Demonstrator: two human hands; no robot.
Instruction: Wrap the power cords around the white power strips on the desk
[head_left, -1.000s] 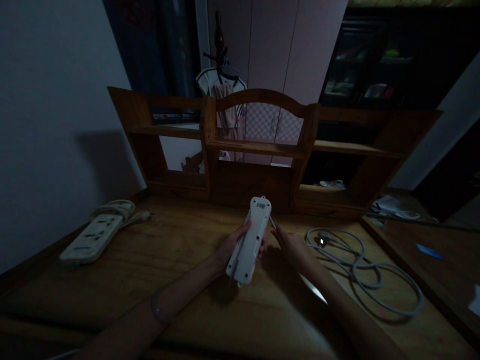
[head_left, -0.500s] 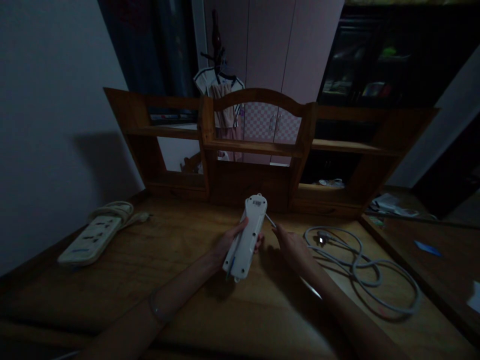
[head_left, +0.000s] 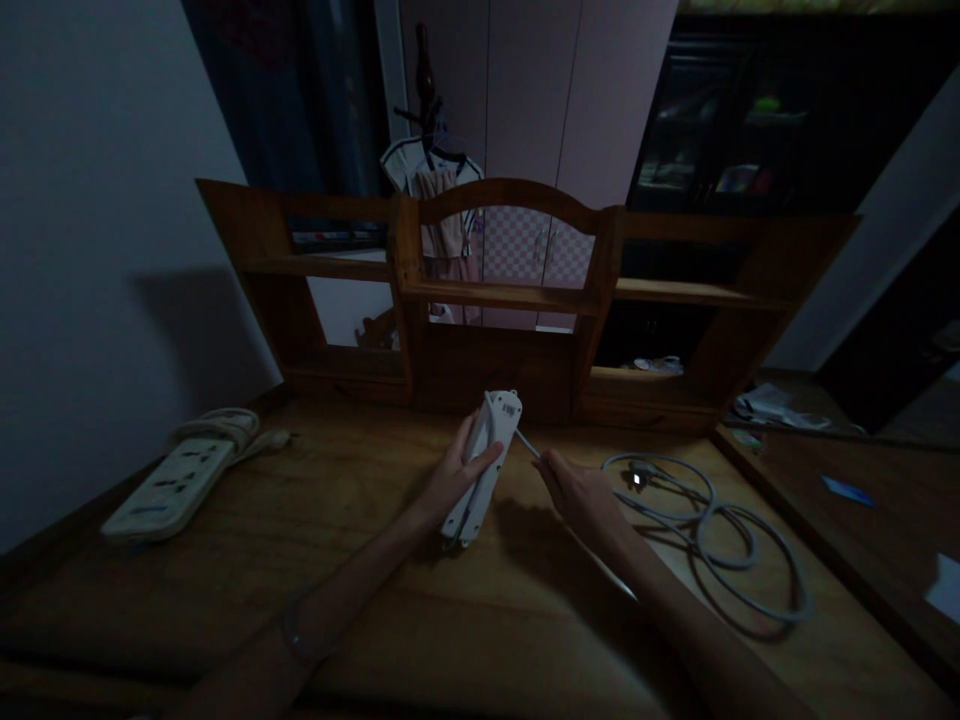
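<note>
A white power strip (head_left: 491,470) is tilted above the desk, its screwed underside and label turned towards me. My left hand (head_left: 463,468) is closed around it, thumb across the underside. A stretch of its pale cord (head_left: 527,443) runs from near the upper end of the strip to my right hand (head_left: 574,485), which is closed on it. More cord shows beneath my right forearm. Loose grey loops of cable (head_left: 705,520) lie on the desk to the right, with a plug (head_left: 640,472) by their upper left part.
Another white power strip (head_left: 176,480), its cord wound over one end, lies at the left by the wall. A wooden shelf unit (head_left: 510,297) stands along the back of the desk (head_left: 360,600). On a lower brown surface at right lies a blue card (head_left: 847,491).
The power strip has turned so more of its side faces me and shifted slightly left. My left thumb has moved further across its underside. My right hand still holds the cord.
</note>
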